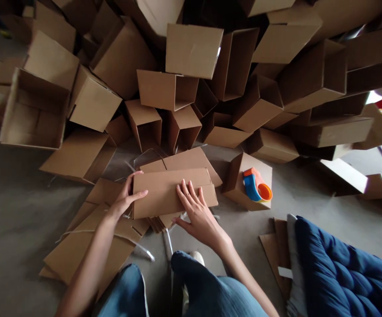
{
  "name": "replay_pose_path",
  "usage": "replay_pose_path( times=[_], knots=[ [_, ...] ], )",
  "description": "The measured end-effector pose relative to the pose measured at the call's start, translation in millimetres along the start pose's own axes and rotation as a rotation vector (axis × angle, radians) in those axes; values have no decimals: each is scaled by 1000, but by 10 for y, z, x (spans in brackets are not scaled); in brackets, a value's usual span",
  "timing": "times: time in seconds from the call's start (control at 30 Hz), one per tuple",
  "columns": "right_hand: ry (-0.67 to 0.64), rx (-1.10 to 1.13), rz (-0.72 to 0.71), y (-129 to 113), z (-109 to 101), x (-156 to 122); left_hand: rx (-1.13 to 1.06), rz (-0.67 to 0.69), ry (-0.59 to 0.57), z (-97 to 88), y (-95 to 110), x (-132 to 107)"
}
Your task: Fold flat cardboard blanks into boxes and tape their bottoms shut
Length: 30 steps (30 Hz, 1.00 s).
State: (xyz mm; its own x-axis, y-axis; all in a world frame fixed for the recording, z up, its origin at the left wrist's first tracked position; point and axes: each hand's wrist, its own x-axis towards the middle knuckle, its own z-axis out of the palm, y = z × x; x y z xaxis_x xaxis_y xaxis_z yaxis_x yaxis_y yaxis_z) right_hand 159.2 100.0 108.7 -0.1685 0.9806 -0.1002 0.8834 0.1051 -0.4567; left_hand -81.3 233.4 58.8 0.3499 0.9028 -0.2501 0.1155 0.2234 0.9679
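In front of my knees lies a cardboard box (164,193), its long side facing up and its flaps folded in at the right end. My left hand (126,196) grips the box's left end, thumb on top and fingers around the far edge. Flat on the upper face, fingers spread, rests my right hand (196,213). Beneath and behind the box are flat cardboard sheets (191,158). To the right, an orange and blue tape dispenser (257,187) sits on another small closed box (239,176).
Many open cardboard boxes (194,48) are piled across the far side. Flattened cardboard (95,237) with white strapping (138,248) lies at the left. A blue tufted cushion (343,268) is on the floor at the right.
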Motion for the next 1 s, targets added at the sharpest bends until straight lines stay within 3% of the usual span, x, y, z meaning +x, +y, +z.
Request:
replay_pose_path(
  times=[0.13,0.23,0.37,0.43,0.53,0.63,0.73,0.83,1.0],
  knots=[
    [68,183,-55,93,-29,-13,-47,13,40,30,-20,17],
    [249,492,-38,293,-101,-61,-63,2,75,71,3,-10],
    [746,722,307,850,-165,-132,-64,-14,78,95,24,-46],
    [834,716,478,1221,-144,-169,-52,0,72,88,11,-50],
    [885,654,685,1734,-70,-241,-33,28,67,77,-28,-46],
    [901,382,906,2041,-7,-323,-51,32,71,89,-61,-42],
    [839,210,969,2146,27,-380,-88,28,79,114,-74,-43],
    [668,54,1032,2190,49,-384,-98,18,66,128,-68,-57],
    [533,-34,1165,2358,22,-314,-75,20,66,117,-52,-95]
  ],
)
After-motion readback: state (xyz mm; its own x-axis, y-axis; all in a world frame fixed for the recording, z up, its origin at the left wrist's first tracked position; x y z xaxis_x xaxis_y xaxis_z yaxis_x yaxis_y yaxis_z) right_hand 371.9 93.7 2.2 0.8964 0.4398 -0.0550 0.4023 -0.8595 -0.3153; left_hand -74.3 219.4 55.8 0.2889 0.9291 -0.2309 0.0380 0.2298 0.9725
